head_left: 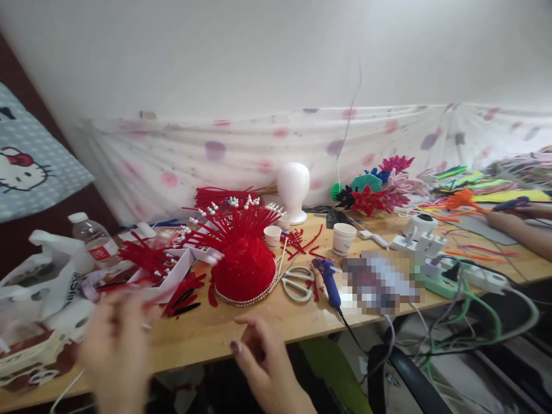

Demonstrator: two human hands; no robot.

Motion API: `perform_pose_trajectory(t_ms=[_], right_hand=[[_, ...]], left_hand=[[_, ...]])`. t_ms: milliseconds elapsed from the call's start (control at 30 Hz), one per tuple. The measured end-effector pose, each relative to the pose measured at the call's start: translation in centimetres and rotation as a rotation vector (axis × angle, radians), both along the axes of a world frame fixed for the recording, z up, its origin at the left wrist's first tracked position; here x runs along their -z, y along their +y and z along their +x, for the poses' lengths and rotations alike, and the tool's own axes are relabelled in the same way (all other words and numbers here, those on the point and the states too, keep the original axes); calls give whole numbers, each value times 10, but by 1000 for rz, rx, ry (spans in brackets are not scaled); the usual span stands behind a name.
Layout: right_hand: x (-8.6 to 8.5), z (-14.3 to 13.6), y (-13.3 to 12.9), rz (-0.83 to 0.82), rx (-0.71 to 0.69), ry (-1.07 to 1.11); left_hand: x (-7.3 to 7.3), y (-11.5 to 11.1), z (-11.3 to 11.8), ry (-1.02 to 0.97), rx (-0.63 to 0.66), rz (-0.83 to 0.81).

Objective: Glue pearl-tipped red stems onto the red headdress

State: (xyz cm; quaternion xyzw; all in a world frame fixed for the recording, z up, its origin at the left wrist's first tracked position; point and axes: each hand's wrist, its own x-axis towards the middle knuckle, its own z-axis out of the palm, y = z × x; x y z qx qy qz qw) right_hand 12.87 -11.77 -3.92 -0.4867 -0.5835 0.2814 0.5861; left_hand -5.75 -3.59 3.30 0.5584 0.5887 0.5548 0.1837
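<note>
Two bare hands are hovering at the near edge of the wooden table [302,322], with the red domed headpiece [244,268] sitting on the boards just beyond and between them.

Starting at the left, one white plastic bag [41,282] is slumping beside one clear water bottle [92,238], which is standing upright behind it. The left hand [114,351] is hanging in front of these, blurred, with its fingers spread and pointing up; I cannot tell whether it is pinching anything. Loose red stems [142,259] are lying just beyond it, around a white tray [181,267].

At the middle, the headpiece is bristling with red spikes tipped by white beads, a pearl band ringing its base. The right hand [263,356] is resting low near the edge, palm down, fingers loosely curled and holding nothing, apart from the headpiece. One white foam head form [293,187] is standing behind, and three white cups are showing: two small paper cups [272,235] near the form and one larger tub [344,237] farther right.

One pair of white-handled scissors [297,282] is lying just right of the headpiece, beside one blue glue gun [328,279]. Farther right, a cluster of coloured flowers [375,192] is sitting by the wall, a white power strip [483,279] is trailing cables, and another person's forearm [524,230] is reaching in.
</note>
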Motion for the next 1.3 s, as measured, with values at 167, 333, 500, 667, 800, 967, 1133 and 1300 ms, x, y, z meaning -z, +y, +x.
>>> perform_pose_trajectory(t_ms=[167, 333, 500, 667, 800, 967, 1133, 1300], right_hand=[[-6, 1, -11, -146, 80, 261], [-14, 25, -2, -131, 34, 528], [-19, 38, 4, -127, 29, 526], [-17, 41, 4, -133, 85, 537], [-14, 39, 3, -69, 129, 568], [-15, 38, 3, -71, 196, 477], [-16, 42, 5, -132, 180, 392], [-9, 48, 6, -51, 304, 138]], left_hand=[[41, -58, 97, -128, 574, -139], [43, -59, 103, -195, 890, -266], [47, -50, 91, -322, 1064, -400], [53, -48, 91, -386, 993, -394], [57, -51, 98, -443, 804, -326], [64, -56, 99, -341, 738, -255], [70, -55, 94, -134, 754, -170], [68, -47, 97, -183, 943, -337]])
